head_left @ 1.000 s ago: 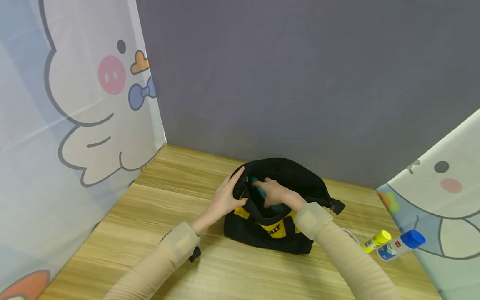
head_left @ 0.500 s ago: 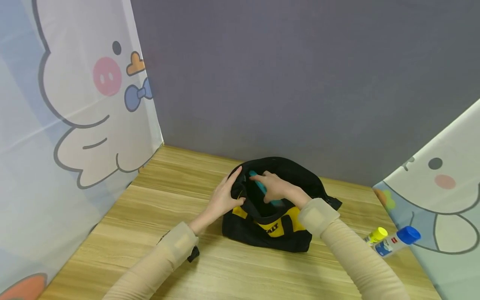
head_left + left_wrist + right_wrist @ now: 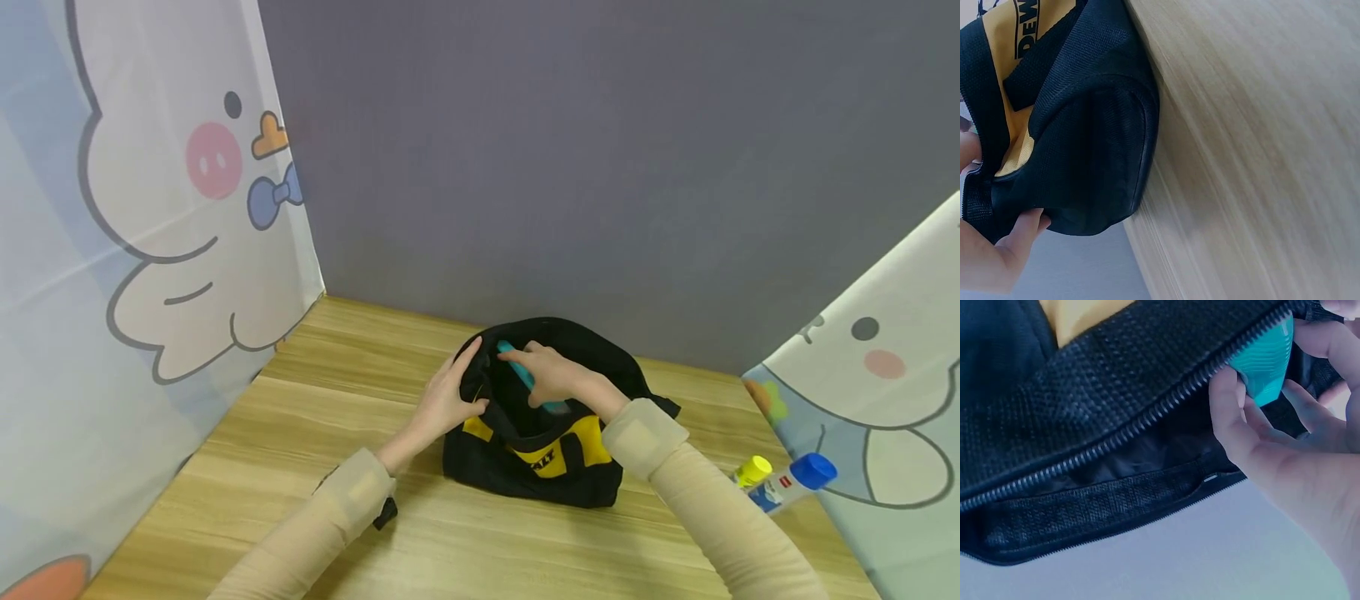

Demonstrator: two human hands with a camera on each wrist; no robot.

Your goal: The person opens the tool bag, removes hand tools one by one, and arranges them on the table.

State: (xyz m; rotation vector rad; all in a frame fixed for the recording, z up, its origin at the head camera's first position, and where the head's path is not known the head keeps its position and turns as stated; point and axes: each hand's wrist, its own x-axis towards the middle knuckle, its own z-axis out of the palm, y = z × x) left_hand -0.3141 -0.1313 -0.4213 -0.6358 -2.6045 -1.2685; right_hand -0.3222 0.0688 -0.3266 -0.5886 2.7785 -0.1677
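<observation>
A black and yellow zip-top tool bag (image 3: 487, 467) stands on the wooden table with its mouth wide apart. At the bag's left rim, my left hand (image 3: 442, 400) grips the fabric, thumb on the near side. The left wrist view shows its fingers pressed into the black end panel (image 3: 1097, 162). My right hand (image 3: 555, 375) reaches into the mouth and holds a long teal plastic object (image 3: 522, 372). In the right wrist view, ridges show on this teal piece (image 3: 1266, 365) between thumb and fingers, just behind the zip teeth (image 3: 1141, 422). Its lower part is hidden inside the bag.
Right of the bag stand a yellow-capped glue stick (image 3: 752, 471) and a clear glue bottle with a blue cap (image 3: 813, 472), partly behind the right sleeve (image 3: 720, 517). A grey panel (image 3: 525, 167) rises behind the table, with cartoon-printed cloth (image 3: 180, 317) at both sides.
My right hand has lifted the teal object slightly inside the bag, so more of it shows. The right forearm has shifted right over the glue items. The left hand keeps its grip on the rim.
</observation>
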